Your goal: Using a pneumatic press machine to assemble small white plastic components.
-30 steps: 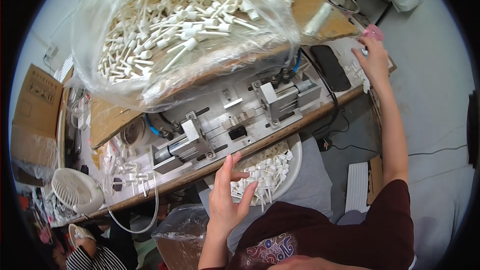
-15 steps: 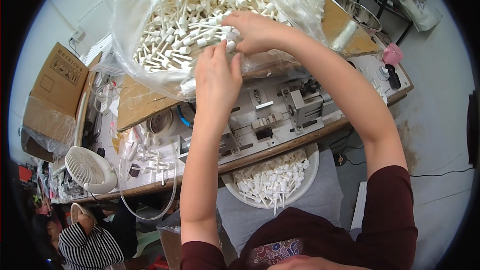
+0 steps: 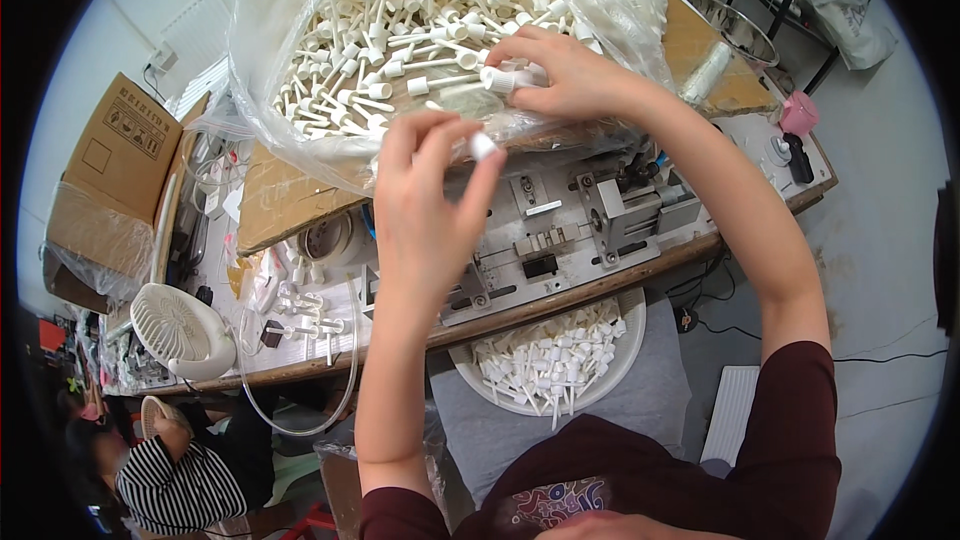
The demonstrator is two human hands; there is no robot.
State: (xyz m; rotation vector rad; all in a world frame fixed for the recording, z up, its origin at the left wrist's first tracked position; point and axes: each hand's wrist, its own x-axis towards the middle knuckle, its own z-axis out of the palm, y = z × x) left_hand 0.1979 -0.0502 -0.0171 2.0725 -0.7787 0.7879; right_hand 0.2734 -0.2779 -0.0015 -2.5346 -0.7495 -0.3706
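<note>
A big clear plastic bag [image 3: 255,90] brims with white plastic caps with stems [image 3: 345,70]. At its near edge my left hand [image 3: 425,180] pinches a white cap [image 3: 482,146] between thumb and fingers; its stem is mostly hidden. To the right, over the pile, my right hand [image 3: 570,78] closes its thumb and fingers on a ribbed white stemmed cap [image 3: 497,80]. Below both hands, a metal jig [image 3: 545,245] is mounted on the bench. On my lap a round white basin [image 3: 632,340] holds many more stemmed caps.
Cardboard [image 3: 290,205] lies under the bag. A white fan [image 3: 180,330] stands at the bench's left, near an open carton [image 3: 120,170]. Metal bowls [image 3: 735,30] and a pink cup [image 3: 798,113] are at the right. A co-worker in stripes [image 3: 185,485] sits lower left.
My hands have drawn apart: the left came back toward me with a cap pinched in it, the right shifted right with a ribbed stemmed cap. The view has shifted slightly.
</note>
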